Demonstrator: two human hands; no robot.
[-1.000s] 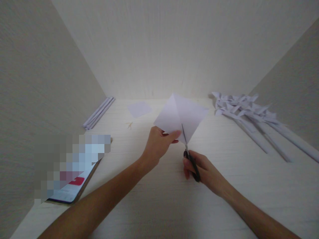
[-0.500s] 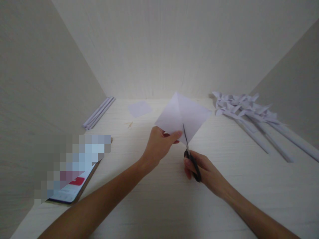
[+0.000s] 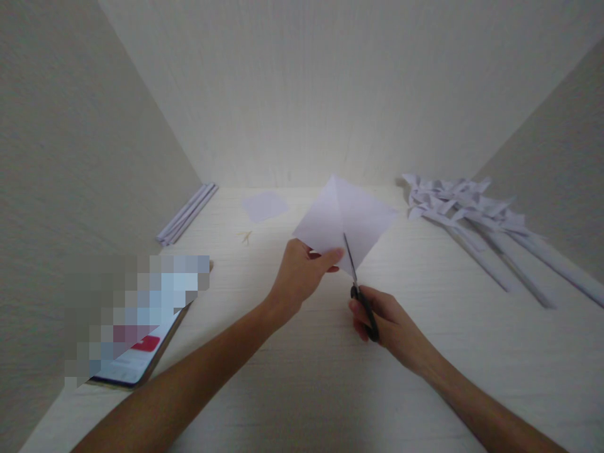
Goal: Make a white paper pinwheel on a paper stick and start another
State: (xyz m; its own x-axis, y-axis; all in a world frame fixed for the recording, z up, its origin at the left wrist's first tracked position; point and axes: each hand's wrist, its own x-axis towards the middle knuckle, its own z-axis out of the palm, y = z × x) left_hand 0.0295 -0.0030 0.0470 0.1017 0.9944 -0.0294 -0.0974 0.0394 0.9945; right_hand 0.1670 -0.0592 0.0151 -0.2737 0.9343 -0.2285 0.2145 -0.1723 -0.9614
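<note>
At the far left of our table (image 3: 292, 390) a phone (image 3: 136, 352) lies flat with its screen up, partly blurred out, and beyond it a bundle of rolled paper sticks (image 3: 187, 213) rests against the left wall. Further in, near the back edge, we see a small loose piece of paper (image 3: 264, 206) lying flat, with a tiny pale scrap (image 3: 245, 237) just in front of it. Our left hand (image 3: 302, 274) is closed on the lower left edge of a square sheet of paper (image 3: 349, 217), thumb on top and fingers beneath, holding it up off the table with one corner pointing away from us and a crease running down its middle. Just to the right, our right hand (image 3: 384, 318) is wrapped through the black handles of the scissors (image 3: 361, 289), whose blades reach up into the sheet's near corner along that crease. At the right, well apart from the hands, a heap of finished paper pinwheels (image 3: 472, 214) lies with long paper sticks fanning toward us.
</note>
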